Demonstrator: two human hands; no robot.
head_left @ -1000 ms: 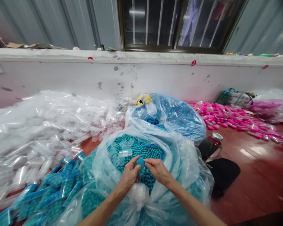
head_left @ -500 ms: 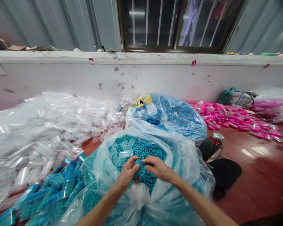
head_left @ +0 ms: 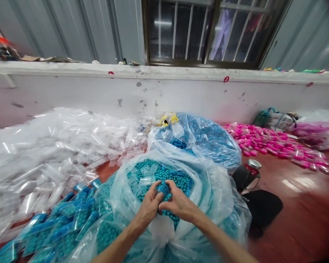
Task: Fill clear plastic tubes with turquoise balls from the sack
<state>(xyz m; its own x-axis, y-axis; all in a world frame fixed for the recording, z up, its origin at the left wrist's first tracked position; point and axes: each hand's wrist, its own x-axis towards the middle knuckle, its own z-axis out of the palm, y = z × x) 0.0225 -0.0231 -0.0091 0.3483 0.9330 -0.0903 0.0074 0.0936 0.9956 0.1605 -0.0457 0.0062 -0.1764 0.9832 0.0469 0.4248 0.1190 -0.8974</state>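
My left hand and my right hand meet over a big clear plastic sack full of teal beads. Both are closed on one small clear packet of teal beads, pinched between the fingertips just above the bead heap. Several empty little clear bags lie on top of the beads, right behind my left hand. My forearms come in from the bottom edge over the sack's knotted front.
Filled teal packets are piled at the lower left. A large heap of empty clear bags covers the left. A second sack of blue beads stands behind. Pink packets, a jar and a black object sit right on the red floor.
My two hands have drawn closer together around the small packet, and the view has dipped slightly.
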